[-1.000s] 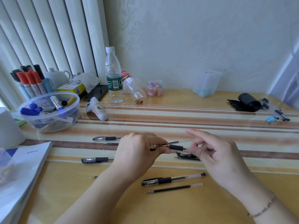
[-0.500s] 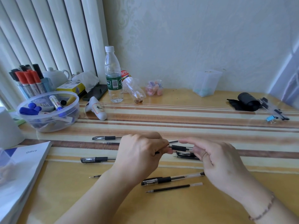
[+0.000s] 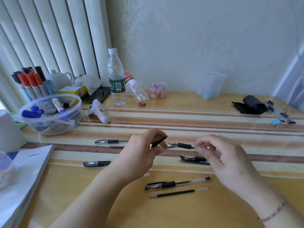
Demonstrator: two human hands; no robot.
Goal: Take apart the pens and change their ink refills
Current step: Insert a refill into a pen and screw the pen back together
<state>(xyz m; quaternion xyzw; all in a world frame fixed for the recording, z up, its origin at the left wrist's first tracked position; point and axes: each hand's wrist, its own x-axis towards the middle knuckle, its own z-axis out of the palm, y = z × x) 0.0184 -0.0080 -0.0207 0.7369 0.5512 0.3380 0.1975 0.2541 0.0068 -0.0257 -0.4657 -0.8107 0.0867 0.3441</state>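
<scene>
While a cap (image 3: 158,142) is pinched in the left hand (image 3: 144,148), an uncapped pen (image 3: 182,145) is gripped by the right hand (image 3: 218,155) at frame centre. Several pens (image 3: 176,183) and a loose refill (image 3: 178,193) are left lying on the table (image 3: 181,214); much work is judged outstanding.

There is one view only, from a wide-angle camera on the person's head. It looks forward and down, near the hands at the centre of the frame, with the table (image 3: 213,112) reaching the wall (image 3: 197,38) above.
</scene>
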